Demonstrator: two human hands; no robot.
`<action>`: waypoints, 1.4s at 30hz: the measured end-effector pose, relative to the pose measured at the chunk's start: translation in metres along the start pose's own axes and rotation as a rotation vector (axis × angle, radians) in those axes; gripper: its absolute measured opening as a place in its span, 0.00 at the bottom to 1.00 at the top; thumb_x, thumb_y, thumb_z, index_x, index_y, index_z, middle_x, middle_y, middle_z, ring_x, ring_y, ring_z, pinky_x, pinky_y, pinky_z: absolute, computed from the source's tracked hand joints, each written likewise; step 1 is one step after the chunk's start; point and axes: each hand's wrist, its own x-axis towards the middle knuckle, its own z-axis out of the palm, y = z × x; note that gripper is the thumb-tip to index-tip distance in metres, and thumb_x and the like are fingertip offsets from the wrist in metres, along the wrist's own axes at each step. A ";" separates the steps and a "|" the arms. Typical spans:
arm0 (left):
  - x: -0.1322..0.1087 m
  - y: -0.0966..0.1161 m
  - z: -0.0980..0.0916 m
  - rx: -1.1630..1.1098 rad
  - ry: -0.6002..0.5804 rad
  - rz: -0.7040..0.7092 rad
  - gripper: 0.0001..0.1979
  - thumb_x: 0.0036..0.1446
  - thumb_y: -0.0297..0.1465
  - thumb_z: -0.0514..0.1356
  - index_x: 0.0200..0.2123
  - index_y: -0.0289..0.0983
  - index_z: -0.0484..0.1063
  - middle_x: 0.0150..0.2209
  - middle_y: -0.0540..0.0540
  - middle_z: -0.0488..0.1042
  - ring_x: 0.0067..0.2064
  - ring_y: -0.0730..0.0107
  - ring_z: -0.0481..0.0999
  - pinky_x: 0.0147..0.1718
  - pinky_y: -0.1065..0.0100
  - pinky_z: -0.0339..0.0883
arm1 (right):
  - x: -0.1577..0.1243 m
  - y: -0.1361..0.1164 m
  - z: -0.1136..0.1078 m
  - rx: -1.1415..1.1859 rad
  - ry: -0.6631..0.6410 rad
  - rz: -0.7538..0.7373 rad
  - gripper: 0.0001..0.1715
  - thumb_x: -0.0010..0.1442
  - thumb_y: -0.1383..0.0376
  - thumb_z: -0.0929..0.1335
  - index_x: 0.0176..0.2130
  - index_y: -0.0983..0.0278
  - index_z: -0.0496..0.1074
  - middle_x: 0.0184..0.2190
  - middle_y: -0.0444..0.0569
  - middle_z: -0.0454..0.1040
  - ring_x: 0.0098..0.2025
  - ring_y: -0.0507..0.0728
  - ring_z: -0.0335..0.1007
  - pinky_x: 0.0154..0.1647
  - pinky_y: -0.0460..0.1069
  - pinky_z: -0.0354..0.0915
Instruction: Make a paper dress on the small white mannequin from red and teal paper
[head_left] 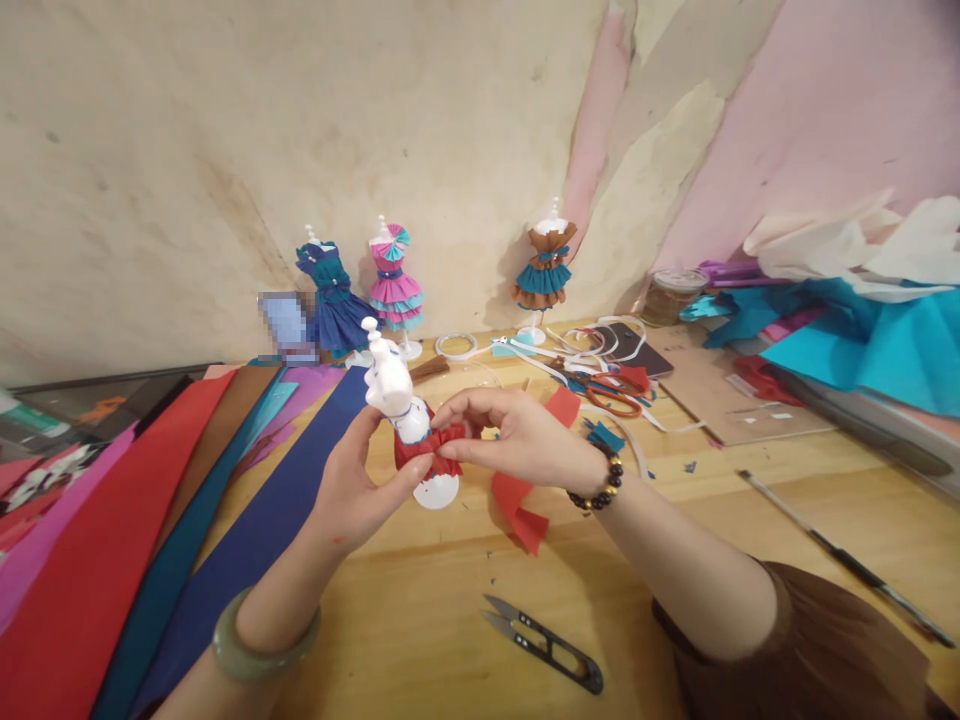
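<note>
Mannequin (pixel 390 390), miniature, one: white moulded plastic, smooth and glossy, with knob top and round disc base. It is held tilted at the centre of the frame, just above the wooden table (pixel 675 520). A red crepe ruffle (pixel 429 450), pleated and matte, is gathered about its waist.

The left hand (pixel 360 490) is closed around the figure from the lower left, with the thumb pressed on the ruffle. One green bangle (pixel 259 645) is worn on that wrist. The right hand (pixel 517 440) is partly closed, thumb and forefinger pinched on the ruffle's right edge and the other fingers loosely curved. One dark bead bracelet (pixel 600 485) is worn.

Three dressed mannequins are stood against the wall at upper centre: a blue dress (pixel 334 300), a pink dress (pixel 396 285) and a brown-and-teal dress (pixel 545 265), all in tiered crepe.

One pair of black thread snips (pixel 544 645) is laid at lower centre. One red paper scrap (pixel 517 505), crumpled, is laid under the right wrist. One pair of orange-handled scissors (pixel 611 392) is seen among white strips. Flat paper sheets (pixel 112 560) in red, brown, teal and navy are fanned at lower left.
</note>
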 end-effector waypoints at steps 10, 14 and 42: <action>-0.001 -0.005 0.000 0.017 -0.034 0.071 0.24 0.57 0.34 0.65 0.56 0.40 0.67 0.56 0.41 0.73 0.58 0.53 0.71 0.60 0.54 0.62 | -0.002 -0.001 0.000 0.008 -0.012 -0.031 0.11 0.57 0.68 0.72 0.42 0.65 0.76 0.37 0.47 0.78 0.30 0.50 0.68 0.33 0.47 0.68; -0.001 -0.002 0.001 0.025 -0.037 0.059 0.23 0.57 0.34 0.65 0.56 0.40 0.68 0.56 0.41 0.73 0.59 0.53 0.71 0.61 0.55 0.62 | -0.002 -0.001 0.003 -0.049 0.028 -0.064 0.11 0.57 0.69 0.72 0.43 0.65 0.76 0.36 0.47 0.78 0.32 0.50 0.70 0.34 0.47 0.69; -0.003 0.003 0.009 0.032 -0.021 0.061 0.28 0.53 0.32 0.67 0.56 0.39 0.64 0.55 0.39 0.71 0.58 0.52 0.70 0.59 0.53 0.62 | -0.003 -0.001 0.003 -0.146 0.068 -0.141 0.13 0.57 0.71 0.71 0.44 0.66 0.75 0.38 0.47 0.78 0.33 0.50 0.71 0.36 0.46 0.70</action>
